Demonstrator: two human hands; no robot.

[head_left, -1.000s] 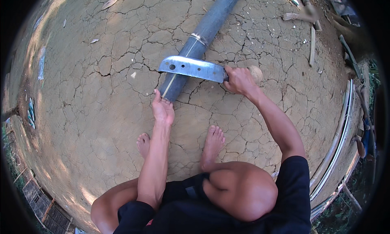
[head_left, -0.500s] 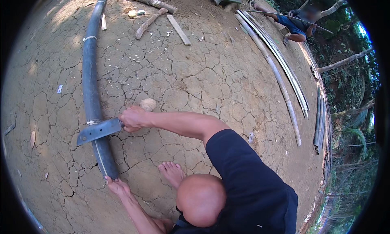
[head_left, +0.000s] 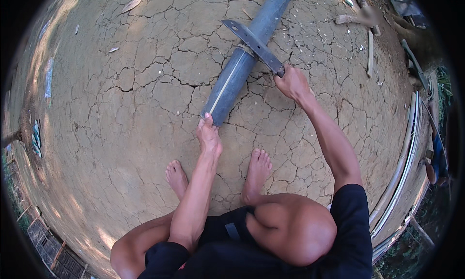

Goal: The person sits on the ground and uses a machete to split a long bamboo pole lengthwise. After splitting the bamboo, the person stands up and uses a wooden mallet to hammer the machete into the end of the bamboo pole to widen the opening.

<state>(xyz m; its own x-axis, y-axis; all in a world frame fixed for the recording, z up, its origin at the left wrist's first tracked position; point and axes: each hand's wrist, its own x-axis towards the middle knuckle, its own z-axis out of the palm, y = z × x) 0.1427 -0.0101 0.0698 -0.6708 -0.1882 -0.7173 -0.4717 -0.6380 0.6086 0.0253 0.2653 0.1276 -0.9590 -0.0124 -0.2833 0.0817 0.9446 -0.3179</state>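
Note:
A dark grey bamboo pole [head_left: 230,88] lies slanting on the cracked earth, its near end toward me. A pale narrow slit or stripe runs along it from that end to the node ring. My left hand [head_left: 209,137] grips the near end, thumb on top at the pale line. In my right hand [head_left: 293,83] is the handle of a machete [head_left: 249,39], fingers wrapped round it. The broad, dark blade, with holes near its tip, crosses the pole by the node. Whether its edge is sunk into the bamboo cannot be seen.
My bare feet [head_left: 256,170] stand close to the pole's near end. Long split bamboo strips [head_left: 411,138] lie at the right, with a partly visible person [head_left: 438,155] beyond. Wooden pieces [head_left: 370,54] lie at the far right. A sandal [head_left: 36,138] is at the left.
The view has swung left and tilted, so the pole now slants across the upper middle. My left hand still holds its end, and the machete still lies across it near the node.

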